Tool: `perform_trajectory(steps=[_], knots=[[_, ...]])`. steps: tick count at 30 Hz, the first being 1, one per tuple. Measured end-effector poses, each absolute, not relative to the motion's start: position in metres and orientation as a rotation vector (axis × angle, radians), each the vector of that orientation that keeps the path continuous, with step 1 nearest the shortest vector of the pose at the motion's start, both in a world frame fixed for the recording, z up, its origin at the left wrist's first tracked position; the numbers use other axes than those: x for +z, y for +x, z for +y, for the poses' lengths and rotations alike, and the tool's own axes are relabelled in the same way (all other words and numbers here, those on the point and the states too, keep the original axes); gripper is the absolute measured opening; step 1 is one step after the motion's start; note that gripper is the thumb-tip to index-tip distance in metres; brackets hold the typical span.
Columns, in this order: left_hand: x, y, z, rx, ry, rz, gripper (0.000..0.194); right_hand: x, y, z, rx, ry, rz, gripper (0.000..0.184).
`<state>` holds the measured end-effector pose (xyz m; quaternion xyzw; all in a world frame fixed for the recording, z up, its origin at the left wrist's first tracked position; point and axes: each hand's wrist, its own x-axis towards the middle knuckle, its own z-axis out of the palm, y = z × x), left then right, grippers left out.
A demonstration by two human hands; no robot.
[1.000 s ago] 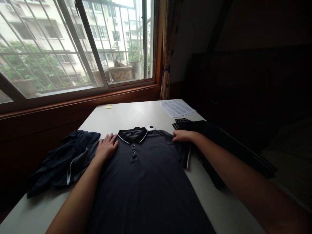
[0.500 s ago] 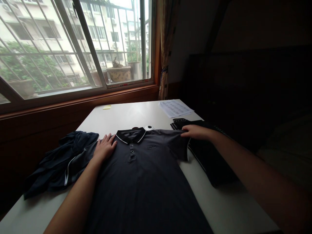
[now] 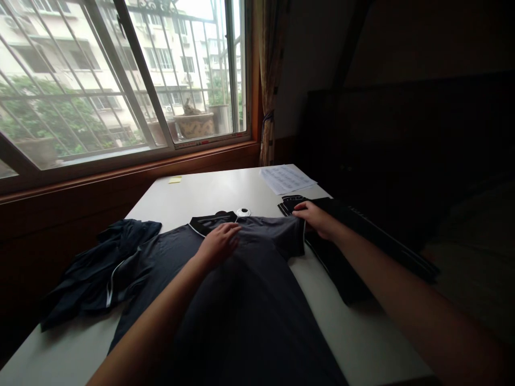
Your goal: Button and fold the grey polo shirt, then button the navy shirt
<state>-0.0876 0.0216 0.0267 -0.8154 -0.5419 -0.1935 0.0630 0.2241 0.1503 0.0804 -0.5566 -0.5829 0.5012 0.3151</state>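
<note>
A dark polo shirt (image 3: 245, 300) with a white-edged collar lies face up along the white table (image 3: 209, 190). My left hand (image 3: 219, 244) lies flat, fingers stretched, on the shirt's chest just below the collar. My right hand (image 3: 316, 217) is at the tip of the shirt's right sleeve, fingers curled down on the fabric edge; whether it pinches the cloth is unclear. A small round white object (image 3: 242, 213) sits just behind the collar.
A crumpled dark garment (image 3: 92, 268) lies at the table's left. Folded dark clothes with white trim (image 3: 362, 241) sit at the right. A printed paper sheet (image 3: 285, 178) and a yellow sticky note (image 3: 175, 180) lie at the far side, below the barred window (image 3: 120, 80).
My left hand has slid right from the shirt's left shoulder to the chest below the collar. My right hand has moved outward along the right sleeve to its end.
</note>
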Motion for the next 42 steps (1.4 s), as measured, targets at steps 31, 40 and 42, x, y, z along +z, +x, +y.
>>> perform_trajectory(steps=[31, 40, 42], knots=[[-0.020, -0.011, 0.111, -0.390, -2.349, -1.913, 0.053, 0.028, 0.235, 0.097, 0.717, -1.263, -1.867, 0.059], [0.000, -0.013, 0.100, -0.560, -2.373, -1.763, 0.033, 0.024, 0.227, 0.095, 0.745, -1.261, -1.772, 0.067], [0.002, -0.013, 0.099, -0.562, -2.430, -1.712, 0.030, 0.024, 0.228, 0.095, 0.736, -1.255, -1.766, 0.067]])
